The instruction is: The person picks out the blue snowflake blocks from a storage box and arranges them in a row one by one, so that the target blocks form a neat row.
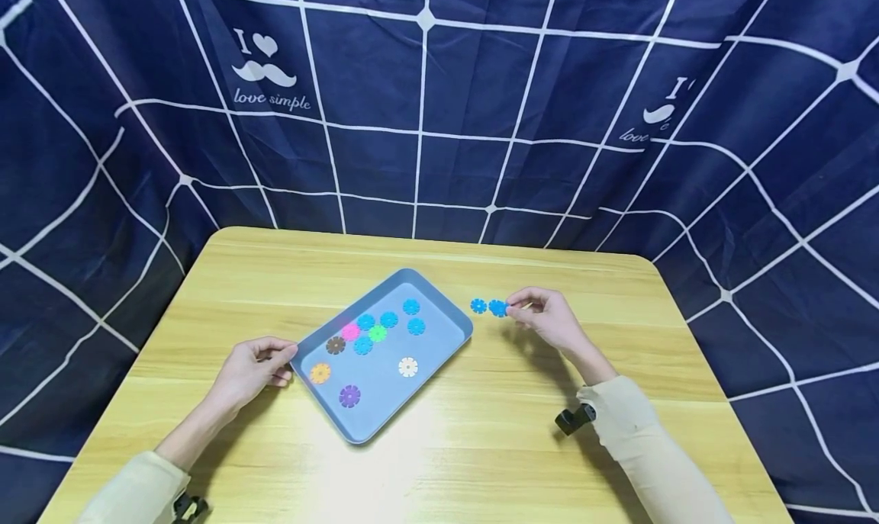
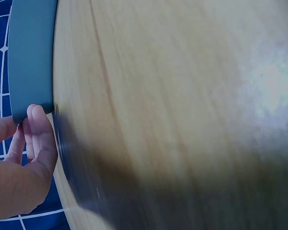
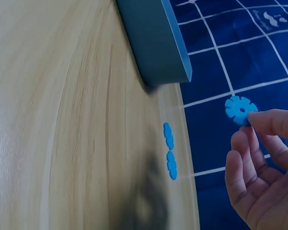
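Observation:
My left hand (image 1: 255, 370) grips the rim at the left corner of a grey-blue tray (image 1: 439, 360); in the left wrist view the thumb and fingers meet at the tray's wall (image 2: 32, 57). Between thumb and forefinger, my right hand (image 1: 549, 322) pinches a blue notched plastic disc (image 3: 237, 109), raised above the table. Under and beside it lie two blue discs on the wood, one (image 1: 478, 306) near the tray's right corner and the other (image 3: 171, 165) partly covered by the held disc in the head view.
Inside the tray lie several blue discs (image 1: 388, 320) with pink (image 1: 351, 332), green (image 1: 378, 333), brown (image 1: 336, 345), orange (image 1: 320, 373), purple (image 1: 349, 396) and cream (image 1: 408, 367) ones. A dark blue curtain (image 1: 371, 74) with white lines surrounds the wooden table (image 1: 494, 448).

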`<state>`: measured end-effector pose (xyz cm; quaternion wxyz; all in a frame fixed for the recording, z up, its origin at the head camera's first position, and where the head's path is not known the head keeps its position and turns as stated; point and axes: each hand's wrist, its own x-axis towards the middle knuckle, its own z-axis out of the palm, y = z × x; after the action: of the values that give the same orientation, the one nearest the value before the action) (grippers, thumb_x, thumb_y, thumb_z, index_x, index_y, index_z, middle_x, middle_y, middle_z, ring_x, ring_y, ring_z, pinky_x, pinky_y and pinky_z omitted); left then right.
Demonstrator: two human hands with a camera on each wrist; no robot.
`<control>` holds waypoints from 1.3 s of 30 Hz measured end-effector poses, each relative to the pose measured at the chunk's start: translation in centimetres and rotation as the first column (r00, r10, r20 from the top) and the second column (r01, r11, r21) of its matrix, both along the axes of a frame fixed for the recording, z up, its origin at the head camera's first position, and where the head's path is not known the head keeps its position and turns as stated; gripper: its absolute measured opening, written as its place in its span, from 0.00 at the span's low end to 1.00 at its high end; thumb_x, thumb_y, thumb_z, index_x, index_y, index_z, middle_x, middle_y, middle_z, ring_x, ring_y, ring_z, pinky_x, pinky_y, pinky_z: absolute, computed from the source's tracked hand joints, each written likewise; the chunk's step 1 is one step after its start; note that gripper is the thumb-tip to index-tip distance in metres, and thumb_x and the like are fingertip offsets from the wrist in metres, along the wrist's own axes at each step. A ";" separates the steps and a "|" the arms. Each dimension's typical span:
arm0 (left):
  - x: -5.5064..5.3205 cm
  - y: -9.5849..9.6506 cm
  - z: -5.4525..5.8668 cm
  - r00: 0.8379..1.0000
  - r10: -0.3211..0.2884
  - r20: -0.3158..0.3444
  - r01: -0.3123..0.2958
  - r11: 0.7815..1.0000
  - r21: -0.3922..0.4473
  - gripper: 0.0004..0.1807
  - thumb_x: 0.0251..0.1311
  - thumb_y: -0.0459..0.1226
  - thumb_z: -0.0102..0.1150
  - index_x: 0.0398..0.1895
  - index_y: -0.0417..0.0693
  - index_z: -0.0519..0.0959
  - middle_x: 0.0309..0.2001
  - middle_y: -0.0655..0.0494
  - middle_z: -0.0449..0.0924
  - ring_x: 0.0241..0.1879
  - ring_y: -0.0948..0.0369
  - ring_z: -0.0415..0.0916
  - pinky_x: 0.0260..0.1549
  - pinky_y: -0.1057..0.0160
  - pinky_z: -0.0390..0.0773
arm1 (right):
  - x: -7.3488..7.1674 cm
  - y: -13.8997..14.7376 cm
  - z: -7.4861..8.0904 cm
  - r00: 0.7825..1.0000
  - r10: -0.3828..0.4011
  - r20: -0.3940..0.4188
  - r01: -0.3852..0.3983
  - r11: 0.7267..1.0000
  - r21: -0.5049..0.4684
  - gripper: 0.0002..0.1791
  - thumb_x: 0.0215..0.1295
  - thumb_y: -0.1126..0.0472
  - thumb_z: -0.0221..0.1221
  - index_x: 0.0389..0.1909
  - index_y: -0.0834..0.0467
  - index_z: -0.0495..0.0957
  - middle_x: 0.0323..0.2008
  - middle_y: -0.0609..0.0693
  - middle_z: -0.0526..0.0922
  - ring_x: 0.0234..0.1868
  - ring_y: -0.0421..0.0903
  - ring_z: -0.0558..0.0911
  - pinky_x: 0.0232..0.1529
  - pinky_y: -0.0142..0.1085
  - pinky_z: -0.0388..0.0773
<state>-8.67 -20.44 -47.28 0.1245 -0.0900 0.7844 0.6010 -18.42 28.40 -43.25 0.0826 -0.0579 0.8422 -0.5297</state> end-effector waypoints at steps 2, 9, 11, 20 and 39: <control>0.0 0.0 0.1 1.000 0.000 0.001 0.000 1.000 0.001 0.20 0.77 0.35 0.58 0.61 0.24 0.78 0.32 0.56 0.86 0.28 0.66 0.84 0.32 0.66 0.91 | -0.1 0.2 -0.1 1.000 -0.010 0.002 0.010 1.000 -0.010 0.18 0.69 0.67 0.67 0.51 0.77 0.79 0.29 0.40 0.84 0.25 0.36 0.81 0.25 0.28 0.82; 0.0 0.1 0.5 1.000 0.001 0.006 -0.001 1.000 0.001 0.20 0.77 0.34 0.58 0.60 0.23 0.77 0.32 0.56 0.86 0.28 0.66 0.84 0.32 0.66 0.91 | -0.6 0.8 -1.0 0.999 -0.032 0.015 0.033 0.998 -0.047 0.19 0.69 0.69 0.66 0.53 0.80 0.77 0.28 0.36 0.85 0.26 0.37 0.82 0.27 0.29 0.84; 0.0 0.1 0.4 1.000 0.001 0.002 -0.001 1.000 0.000 0.20 0.77 0.34 0.58 0.60 0.23 0.77 0.32 0.56 0.87 0.28 0.66 0.84 0.32 0.66 0.91 | -0.8 1.1 -1.4 0.999 -0.040 0.020 0.041 0.997 -0.058 0.20 0.69 0.69 0.66 0.54 0.80 0.76 0.28 0.35 0.85 0.27 0.37 0.83 0.28 0.28 0.85; 0.0 0.0 -0.1 1.000 -0.004 -0.010 0.004 1.000 0.000 0.20 0.77 0.35 0.58 0.60 0.24 0.78 0.33 0.55 0.86 0.28 0.66 0.84 0.32 0.66 0.91 | -1.5 1.9 -2.8 0.994 -0.086 0.070 0.093 0.991 -0.099 0.19 0.71 0.68 0.65 0.56 0.78 0.77 0.30 0.37 0.87 0.28 0.37 0.85 0.31 0.28 0.86; 0.0 0.0 -0.3 1.000 -0.005 -0.015 0.005 1.000 0.008 0.20 0.77 0.35 0.58 0.60 0.23 0.77 0.32 0.56 0.86 0.28 0.66 0.84 0.32 0.66 0.91 | -3.1 2.7 -4.7 0.978 -0.131 0.159 0.140 0.989 -0.045 0.21 0.74 0.64 0.63 0.61 0.73 0.77 0.29 0.38 0.85 0.27 0.36 0.83 0.31 0.28 0.87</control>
<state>-8.69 -20.46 -47.56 0.1203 -0.0831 0.7832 0.6043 -21.48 31.12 -47.99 0.1103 0.0389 0.8201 -0.5602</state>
